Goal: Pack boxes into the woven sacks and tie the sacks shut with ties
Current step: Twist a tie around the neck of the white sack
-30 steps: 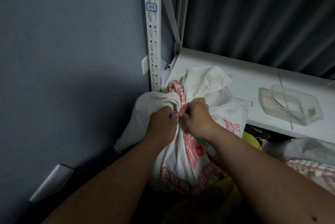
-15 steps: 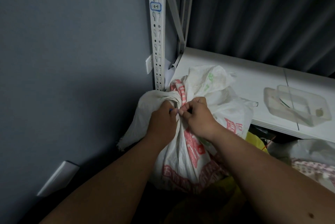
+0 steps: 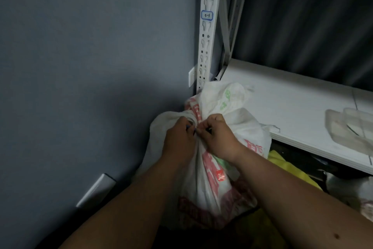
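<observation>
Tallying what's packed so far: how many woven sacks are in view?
2: one woven sack with its neck gathered under both hands, and part of a second sack at the right edge. More may be hidden.

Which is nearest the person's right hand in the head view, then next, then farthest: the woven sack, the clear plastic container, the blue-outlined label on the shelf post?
From the right hand:
1. Woven sack, gripped at its neck.
2. Blue-outlined label, up the post.
3. Clear plastic container, far right on the shelf.

1. Our left hand (image 3: 179, 139) and right hand (image 3: 219, 137) cover the woven sack (image 3: 203, 180) neck; the blue tie (image 3: 190, 128) barely shows.
2. The sack's contents are hidden.
3. The clear tray (image 3: 349, 127) on the far right is cut off.
</observation>
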